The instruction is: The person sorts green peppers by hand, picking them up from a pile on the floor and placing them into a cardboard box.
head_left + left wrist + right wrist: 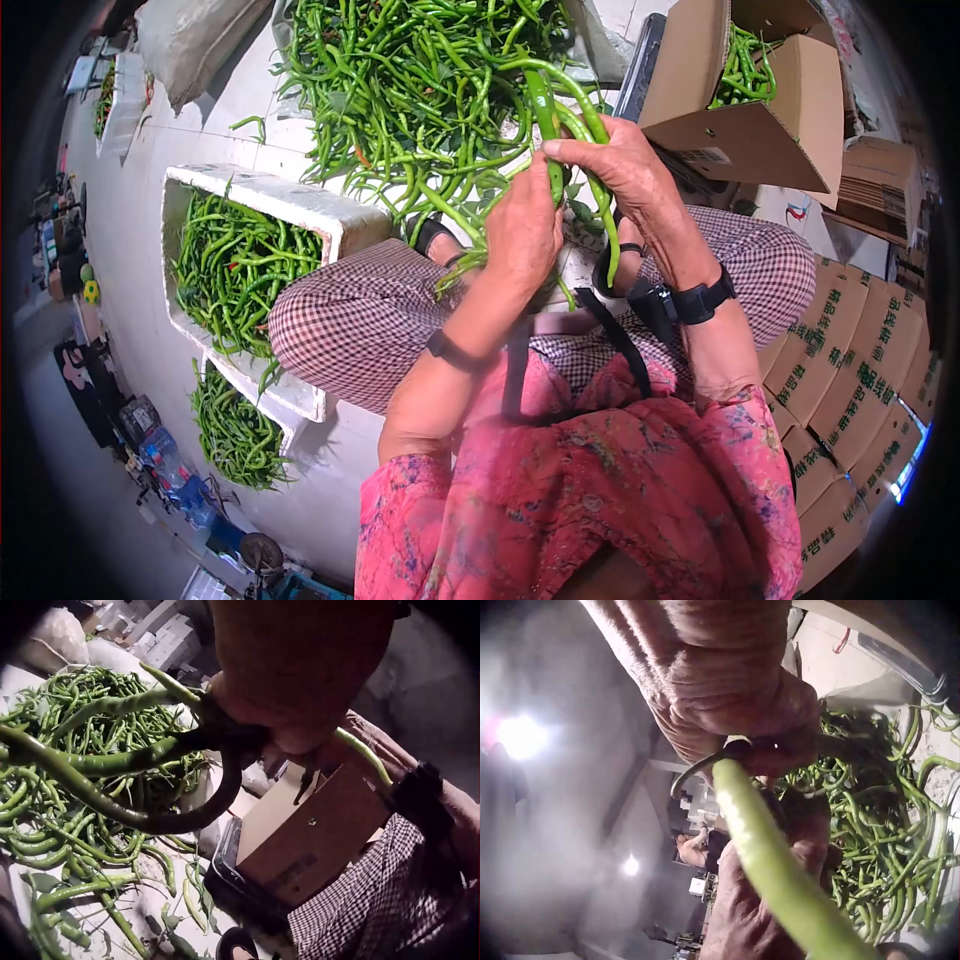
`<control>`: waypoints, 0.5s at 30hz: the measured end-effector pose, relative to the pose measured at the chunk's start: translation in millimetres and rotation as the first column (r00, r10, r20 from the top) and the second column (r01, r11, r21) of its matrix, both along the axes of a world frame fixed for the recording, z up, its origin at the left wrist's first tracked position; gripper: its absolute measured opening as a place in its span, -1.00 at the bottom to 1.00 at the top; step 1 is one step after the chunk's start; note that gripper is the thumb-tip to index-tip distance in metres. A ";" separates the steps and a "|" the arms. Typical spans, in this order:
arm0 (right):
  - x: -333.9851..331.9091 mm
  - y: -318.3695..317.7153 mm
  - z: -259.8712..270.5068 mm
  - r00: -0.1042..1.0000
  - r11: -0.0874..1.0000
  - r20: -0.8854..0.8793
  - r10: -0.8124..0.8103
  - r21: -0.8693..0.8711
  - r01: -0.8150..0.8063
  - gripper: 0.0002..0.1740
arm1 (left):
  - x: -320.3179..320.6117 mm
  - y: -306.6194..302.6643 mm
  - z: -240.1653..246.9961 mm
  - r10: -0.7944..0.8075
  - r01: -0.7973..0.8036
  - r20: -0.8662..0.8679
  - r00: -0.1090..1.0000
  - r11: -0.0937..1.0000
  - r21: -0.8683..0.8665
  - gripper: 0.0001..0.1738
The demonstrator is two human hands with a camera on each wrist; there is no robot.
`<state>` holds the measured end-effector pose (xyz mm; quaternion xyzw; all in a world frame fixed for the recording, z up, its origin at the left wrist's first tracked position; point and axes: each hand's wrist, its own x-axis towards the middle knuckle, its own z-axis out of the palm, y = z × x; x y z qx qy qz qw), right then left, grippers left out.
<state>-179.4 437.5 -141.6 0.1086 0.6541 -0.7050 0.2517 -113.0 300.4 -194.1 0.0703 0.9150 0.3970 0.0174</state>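
Note:
Long green peppers (541, 105) are gripped between the two hands above the lap in the head view. The right hand (632, 170) curls round several of them, thumb across their stems, one long pepper hanging down below it. Close beside it, the left hand (524, 222) pinches peppers, its fingertips near the right thumb. In the left wrist view curved peppers (112, 761) stick out from the left hand (292, 682). A pale green pepper (769, 859) crosses the right wrist view below the right hand (727, 690). A large pepper pile (400, 90) lies in front.
White foam boxes (350, 215) of peppers stand at the left. At the upper right is an open cardboard box (760, 145) with peppers inside. Flattened printed cartons (850, 370) lie at the right, and a filled sack (195, 40) stands at the upper left.

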 end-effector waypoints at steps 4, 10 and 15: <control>-4.8 -1.9 -9.6 0.998 0.999 -0.050 0.025 0.031 -0.023 -0.62 | -1.6 1.4 -11.5 -0.021 0.021 -0.025 0.999 1.000 0.001 -0.35; -56.6 67.2 31.0 0.940 0.956 -0.195 -0.280 -0.151 0.253 -0.68 | -9.6 -20.2 -42.1 0.027 -0.091 0.247 0.969 0.963 0.254 -0.64; -42.3 88.9 56.3 0.968 0.995 -0.236 -0.084 0.039 0.095 -0.63 | -31.2 -37.7 -10.3 -0.093 -0.681 0.735 0.671 0.314 0.662 -0.77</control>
